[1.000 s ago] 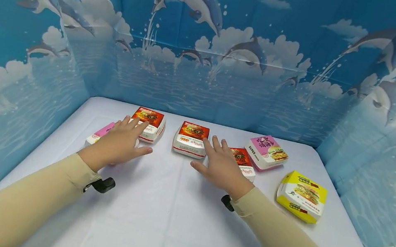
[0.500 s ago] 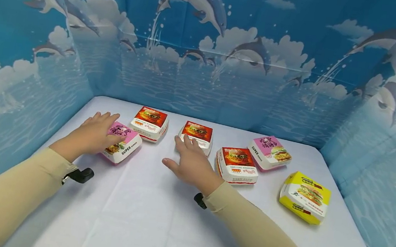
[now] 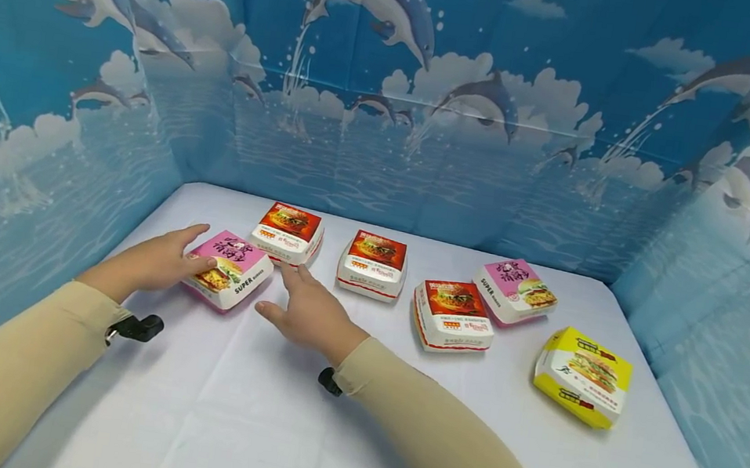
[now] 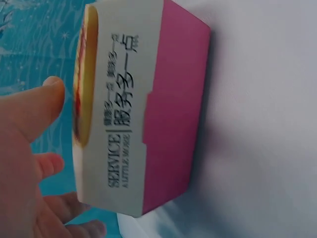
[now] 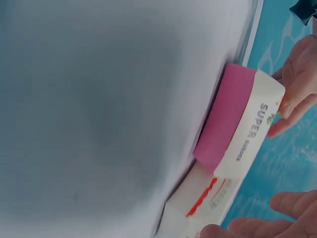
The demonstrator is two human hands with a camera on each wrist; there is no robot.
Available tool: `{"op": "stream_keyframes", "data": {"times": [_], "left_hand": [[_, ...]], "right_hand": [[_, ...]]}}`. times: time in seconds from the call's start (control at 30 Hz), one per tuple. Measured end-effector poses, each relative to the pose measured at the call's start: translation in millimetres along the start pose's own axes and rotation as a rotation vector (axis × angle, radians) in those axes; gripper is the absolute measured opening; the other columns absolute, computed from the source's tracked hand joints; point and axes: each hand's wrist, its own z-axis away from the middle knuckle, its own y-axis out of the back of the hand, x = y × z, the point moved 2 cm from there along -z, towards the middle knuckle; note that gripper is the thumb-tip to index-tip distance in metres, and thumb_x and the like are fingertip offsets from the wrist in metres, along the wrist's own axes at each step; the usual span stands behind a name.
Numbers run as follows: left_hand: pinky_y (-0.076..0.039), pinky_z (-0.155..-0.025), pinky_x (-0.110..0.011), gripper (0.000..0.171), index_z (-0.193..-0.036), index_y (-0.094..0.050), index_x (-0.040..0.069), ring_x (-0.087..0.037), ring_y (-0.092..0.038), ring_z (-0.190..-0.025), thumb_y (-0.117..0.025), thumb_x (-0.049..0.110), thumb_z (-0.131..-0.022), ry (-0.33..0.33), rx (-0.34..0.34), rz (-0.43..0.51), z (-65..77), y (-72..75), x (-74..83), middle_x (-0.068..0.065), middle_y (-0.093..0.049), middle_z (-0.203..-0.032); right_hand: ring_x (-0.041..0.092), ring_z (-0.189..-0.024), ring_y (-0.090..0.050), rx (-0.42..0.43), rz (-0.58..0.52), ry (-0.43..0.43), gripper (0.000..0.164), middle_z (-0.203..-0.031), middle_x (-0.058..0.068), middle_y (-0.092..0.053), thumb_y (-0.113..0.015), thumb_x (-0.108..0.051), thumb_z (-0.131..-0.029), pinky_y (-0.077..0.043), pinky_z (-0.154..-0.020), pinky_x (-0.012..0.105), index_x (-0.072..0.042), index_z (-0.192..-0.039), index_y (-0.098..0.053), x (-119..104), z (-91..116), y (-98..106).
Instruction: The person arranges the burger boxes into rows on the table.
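Observation:
A pink-and-white burger box [image 3: 235,267] lies on the white table at the left. My left hand [image 3: 154,259] is at its left side, with the thumb over the near left part of the lid. In the left wrist view, the thumb and fingers of my left hand [image 4: 25,129] are loosely spread beside the box's [image 4: 173,114] lid side. My right hand [image 3: 317,317] hovers to the right of this box, fingers extended, holding nothing. Just beyond its fingertips sits a red-topped burger box [image 3: 287,230]. The right wrist view shows the pink box [image 5: 233,119] between both hands.
Another red-topped box [image 3: 374,261] stands at the back middle, and a third red-topped box [image 3: 453,315] is farther right. Beyond it lie a second pink box [image 3: 517,288] and a yellow box [image 3: 584,372]. A dolphin-printed curtain [image 3: 386,148] surrounds the table.
My left hand has moved left from over the pink box to its left side. My right hand has swept left, away from the right-hand red box toward the pink box. The boxes stay put.

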Motion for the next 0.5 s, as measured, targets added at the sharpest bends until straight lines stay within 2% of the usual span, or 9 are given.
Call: {"op": "stream_keyframes", "data": {"times": [0.2, 0.4, 0.5], "left_hand": [[-0.027, -0.117, -0.077, 0.098, -0.169, -0.014, 0.010, -0.060, -0.029, -0.150, -0.048, 0.071, -0.101, 0.007, -0.035, 0.025, 1.5, -2.8, -6.7, -0.037, -0.025, -0.166], [-0.031, -0.116, -0.077, 0.093, -0.169, -0.018, 0.009, -0.059, -0.036, -0.147, -0.047, 0.068, -0.103, -0.019, -0.033, 0.039, 5.3, -6.5, -6.1, -0.037, -0.032, -0.164], [-0.032, -0.115, -0.077, 0.092, -0.168, -0.019, 0.009, -0.059, -0.038, -0.145, -0.048, 0.067, -0.103, -0.027, -0.027, 0.042, 5.7, -9.2, -7.0, -0.037, -0.033, -0.163]], "right_hand": [[0.026, -0.158, -0.036, -0.023, -0.047, 0.006, 0.084, -0.174, 0.007, -0.031, -0.063, -0.058, -0.101, -0.037, -0.125, 0.045, -0.025, -0.169, -0.026, -16, -14, -15], [0.025, -0.157, -0.038, -0.005, -0.091, -0.008, 0.087, -0.169, 0.006, -0.040, -0.062, -0.059, -0.101, -0.036, -0.126, 0.042, -0.020, -0.169, -0.025, -28, -26, -28], [0.024, -0.153, -0.045, 0.011, -0.101, -0.022, 0.087, -0.165, 0.007, -0.046, -0.062, -0.059, -0.101, -0.039, -0.124, 0.040, -0.019, -0.169, -0.026, -31, -29, -32]]}}
